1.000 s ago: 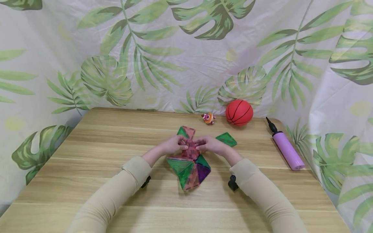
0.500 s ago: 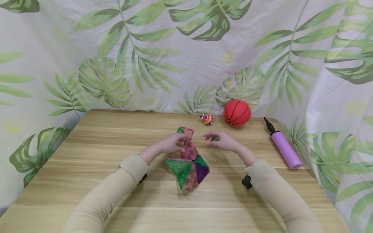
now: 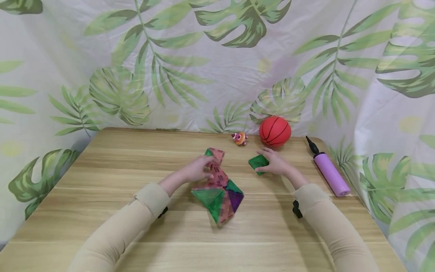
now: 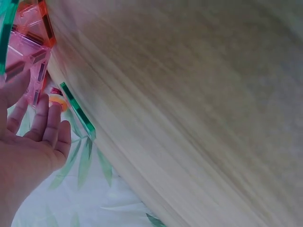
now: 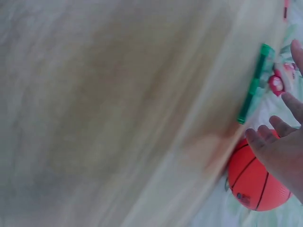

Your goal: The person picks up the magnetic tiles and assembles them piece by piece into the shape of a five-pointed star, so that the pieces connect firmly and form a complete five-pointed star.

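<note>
In the head view, a structure of translucent magnetic tiles (image 3: 217, 178), mostly red and green with a purple triangle, stands mid-table. My left hand (image 3: 199, 169) holds its narrow red part, thumb on the near side and fingers toward the far side. The left wrist view shows the thumb by the pink tiles (image 4: 29, 52), its tip hidden there. My right hand (image 3: 276, 162) is spread over the right side of a green magnetic tile (image 3: 257, 163) lying on the table. In the right wrist view its fingers are extended, a little apart from that tile (image 5: 255, 85).
Behind the right hand, a red toy basketball (image 3: 275, 131) sits at the table's back edge, with a small orange-and-pink toy (image 3: 239, 138) to its left. A purple hand pump (image 3: 330, 173) lies on the right. A leaf-patterned cloth (image 3: 183, 68) hangs behind the table (image 3: 112, 181).
My right hand has left the tile structure and moved right to the green tile. The left hand has stayed at the structure, whose near end has swung slightly to the right.
</note>
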A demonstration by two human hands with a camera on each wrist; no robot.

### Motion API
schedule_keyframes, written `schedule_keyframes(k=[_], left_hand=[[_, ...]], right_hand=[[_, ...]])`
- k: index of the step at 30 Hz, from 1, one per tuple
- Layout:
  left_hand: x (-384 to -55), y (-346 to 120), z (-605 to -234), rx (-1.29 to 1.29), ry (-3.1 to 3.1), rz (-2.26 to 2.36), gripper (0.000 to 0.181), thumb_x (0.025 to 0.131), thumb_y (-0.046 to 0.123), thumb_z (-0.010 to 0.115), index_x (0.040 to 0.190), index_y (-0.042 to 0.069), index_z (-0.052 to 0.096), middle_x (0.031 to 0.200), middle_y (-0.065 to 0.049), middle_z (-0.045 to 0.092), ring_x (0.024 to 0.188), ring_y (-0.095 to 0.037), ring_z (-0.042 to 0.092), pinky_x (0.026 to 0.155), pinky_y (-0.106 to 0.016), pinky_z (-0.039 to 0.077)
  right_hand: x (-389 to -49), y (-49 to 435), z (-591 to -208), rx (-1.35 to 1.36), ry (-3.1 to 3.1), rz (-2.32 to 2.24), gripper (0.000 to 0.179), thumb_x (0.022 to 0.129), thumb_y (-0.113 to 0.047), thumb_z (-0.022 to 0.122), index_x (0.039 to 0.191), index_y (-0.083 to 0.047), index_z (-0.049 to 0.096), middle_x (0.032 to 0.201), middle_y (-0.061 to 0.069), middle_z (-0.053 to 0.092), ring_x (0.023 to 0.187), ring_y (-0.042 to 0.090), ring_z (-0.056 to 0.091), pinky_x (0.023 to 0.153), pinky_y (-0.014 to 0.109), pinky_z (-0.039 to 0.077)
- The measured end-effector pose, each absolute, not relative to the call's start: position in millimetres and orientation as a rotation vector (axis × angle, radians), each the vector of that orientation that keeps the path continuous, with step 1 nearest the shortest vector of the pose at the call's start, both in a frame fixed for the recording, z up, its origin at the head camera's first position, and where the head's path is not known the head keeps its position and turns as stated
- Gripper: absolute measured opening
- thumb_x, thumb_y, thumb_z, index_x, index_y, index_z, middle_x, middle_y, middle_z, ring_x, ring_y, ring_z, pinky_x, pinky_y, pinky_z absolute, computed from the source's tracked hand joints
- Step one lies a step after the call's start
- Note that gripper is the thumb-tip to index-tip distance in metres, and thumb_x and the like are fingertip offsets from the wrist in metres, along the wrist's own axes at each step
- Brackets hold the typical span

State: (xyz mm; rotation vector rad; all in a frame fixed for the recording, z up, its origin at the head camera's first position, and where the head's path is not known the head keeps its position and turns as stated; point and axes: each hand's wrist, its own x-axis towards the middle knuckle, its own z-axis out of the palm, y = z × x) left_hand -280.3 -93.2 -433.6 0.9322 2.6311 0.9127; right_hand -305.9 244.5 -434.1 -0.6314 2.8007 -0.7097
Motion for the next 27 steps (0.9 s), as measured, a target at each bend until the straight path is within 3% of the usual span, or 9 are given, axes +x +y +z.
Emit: schedule_keyframes(k=[5,11,18,22,27], left_hand=[[-273,-97,-432,0.937,2.702,0.858,0.048,0.078,0.016,0.076,0.120,0.006,0.057,0.112,-0.009,0.063,0.105,-0.025,0.058,0.092,-0.039,0.047],[-262,-105,-430,0.907,2.777,0.808,0.042,0.076,0.026,0.078,0.110,0.011,0.058,0.096,-0.003,0.062,0.092,-0.022,0.058,0.080,-0.036,0.049],[-252,-112,-431,0.907,2.853,0.766,0.040,0.074,0.033,0.080,0.102,0.014,0.058,0.093,0.000,0.060,0.095,-0.023,0.055,0.083,-0.038,0.045],[-249,-116,-431,0.905,2.841,0.781,0.035,0.074,0.034,0.080,0.095,0.016,0.058,0.088,0.004,0.058,0.095,-0.022,0.052,0.083,-0.037,0.043],[-249,-125,-433,0.939,2.803,0.831,0.026,0.078,0.029,0.077,0.095,0.017,0.061,0.095,0.005,0.060,0.099,-0.018,0.054,0.088,-0.037,0.045]], right_hand=[[-306,245,-446,-0.606,2.796,-0.628,0.087,0.078,-0.041,0.075,0.145,-0.004,0.034,0.150,0.026,0.023,0.136,0.045,0.021,0.106,0.060,0.025],[-306,244,-448,-0.649,2.833,-0.608,0.079,0.077,-0.038,0.076,0.141,-0.005,0.042,0.144,0.024,0.035,0.132,0.043,0.029,0.103,0.058,0.029],[-305,246,-446,-0.779,2.774,-0.633,0.069,0.079,-0.022,0.074,0.139,-0.006,0.044,0.143,0.021,0.039,0.130,0.040,0.033,0.103,0.056,0.031],[-302,246,-444,-0.734,2.778,-0.629,0.074,0.081,-0.026,0.074,0.142,-0.003,0.039,0.145,0.022,0.037,0.132,0.040,0.032,0.105,0.055,0.029],[-299,245,-442,-0.588,2.840,-0.586,0.080,0.079,-0.034,0.075,0.140,0.003,0.038,0.141,0.024,0.042,0.129,0.040,0.036,0.106,0.053,0.031]])
